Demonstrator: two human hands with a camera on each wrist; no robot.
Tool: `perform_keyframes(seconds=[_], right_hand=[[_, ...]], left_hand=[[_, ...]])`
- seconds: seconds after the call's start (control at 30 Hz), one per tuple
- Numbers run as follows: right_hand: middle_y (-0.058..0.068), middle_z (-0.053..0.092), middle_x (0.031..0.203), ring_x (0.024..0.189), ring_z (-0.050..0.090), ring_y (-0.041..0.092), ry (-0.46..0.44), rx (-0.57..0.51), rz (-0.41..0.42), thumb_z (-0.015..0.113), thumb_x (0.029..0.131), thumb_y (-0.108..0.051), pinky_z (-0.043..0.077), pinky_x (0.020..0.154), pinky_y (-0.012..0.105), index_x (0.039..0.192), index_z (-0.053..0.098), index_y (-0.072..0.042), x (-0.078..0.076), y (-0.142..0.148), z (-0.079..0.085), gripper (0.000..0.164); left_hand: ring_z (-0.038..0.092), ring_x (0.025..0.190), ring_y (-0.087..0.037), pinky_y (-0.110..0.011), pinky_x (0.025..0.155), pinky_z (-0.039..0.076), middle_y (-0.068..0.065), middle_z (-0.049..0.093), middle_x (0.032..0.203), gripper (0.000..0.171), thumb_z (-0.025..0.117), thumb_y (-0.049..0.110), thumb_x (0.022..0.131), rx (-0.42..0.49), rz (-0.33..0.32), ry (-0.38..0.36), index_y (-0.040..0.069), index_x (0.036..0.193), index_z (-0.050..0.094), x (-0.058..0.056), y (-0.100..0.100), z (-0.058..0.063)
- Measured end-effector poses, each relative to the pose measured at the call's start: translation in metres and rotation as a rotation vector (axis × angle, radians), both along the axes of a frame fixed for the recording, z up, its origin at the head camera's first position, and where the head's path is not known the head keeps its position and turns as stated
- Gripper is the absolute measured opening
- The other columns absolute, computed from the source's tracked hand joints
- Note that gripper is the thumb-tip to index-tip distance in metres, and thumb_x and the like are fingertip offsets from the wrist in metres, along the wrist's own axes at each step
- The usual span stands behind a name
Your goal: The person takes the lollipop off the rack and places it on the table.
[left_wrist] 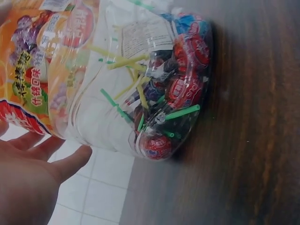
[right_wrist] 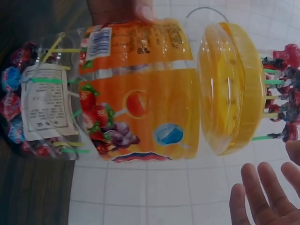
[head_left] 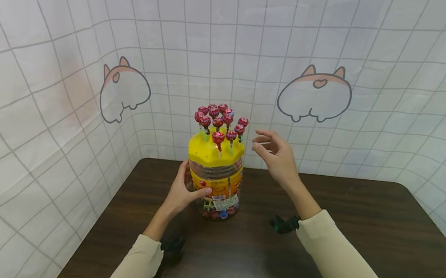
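A clear plastic lollipop jar with an orange fruit-printed label stands on the table. Its yellow lid carries several red-wrapped lollipops, sticks down in the lid. My left hand holds the jar's left side, thumb across the front; the other fingers are partly hidden behind it. More wrapped lollipops with green and yellow sticks lie inside the jar's bottom. Just right of the lid's lollipops, my right hand hovers with bent, parted fingers and nothing between them. The right wrist view shows its fingers beside the lid.
The dark wooden table extends to both sides and toward me. A white grid-patterned cloth hangs behind it and along the sides. Dark wrist cameras sit on both forearms.
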State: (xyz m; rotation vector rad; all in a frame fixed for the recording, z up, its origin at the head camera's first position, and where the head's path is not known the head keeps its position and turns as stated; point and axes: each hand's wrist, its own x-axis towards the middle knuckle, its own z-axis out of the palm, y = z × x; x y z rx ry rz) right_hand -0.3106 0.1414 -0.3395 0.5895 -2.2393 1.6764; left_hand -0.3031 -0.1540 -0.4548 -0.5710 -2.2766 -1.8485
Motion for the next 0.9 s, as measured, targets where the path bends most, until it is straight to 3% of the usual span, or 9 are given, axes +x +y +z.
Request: perform_keyframes(seconds=[0.27,0.5,0.9], right_hand=[[0.014,0.067,0.123,0.103,0.067,0.026,0.014,-0.032,0.028,0.067,0.100,-0.024,0.058,0.087,0.025,0.141,0.058,-0.012,-0.018,-0.009,0.011,0.044],[0.017,0.068,0.120,0.102,0.066,0.038,0.053,-0.053,0.043,0.069,0.099,-0.019,0.058,0.081,0.022,0.138,0.060,-0.011,-0.025,-0.017,0.018,0.041],[0.022,0.068,0.115,0.091,0.067,0.020,0.041,-0.081,0.058,0.071,0.096,-0.011,0.059,0.076,0.023,0.135,0.062,-0.006,-0.034,-0.023,0.016,0.040]], left_hand=[[0.043,0.145,-0.029,-0.061,0.121,0.032,-0.004,0.040,0.155,0.097,0.084,0.021,0.086,0.035,-0.094,-0.026,0.036,0.158,0.020,-0.007,-0.004,0.002],[0.046,0.142,-0.033,-0.061,0.117,0.038,-0.006,0.041,0.155,0.099,0.084,0.020,0.085,0.041,-0.157,-0.033,0.035,0.159,0.019,-0.012,-0.008,0.002],[0.052,0.135,-0.032,-0.054,0.108,0.050,-0.008,0.045,0.150,0.100,0.085,0.023,0.084,0.054,-0.218,-0.022,0.033,0.158,0.018,-0.017,-0.010,0.002]])
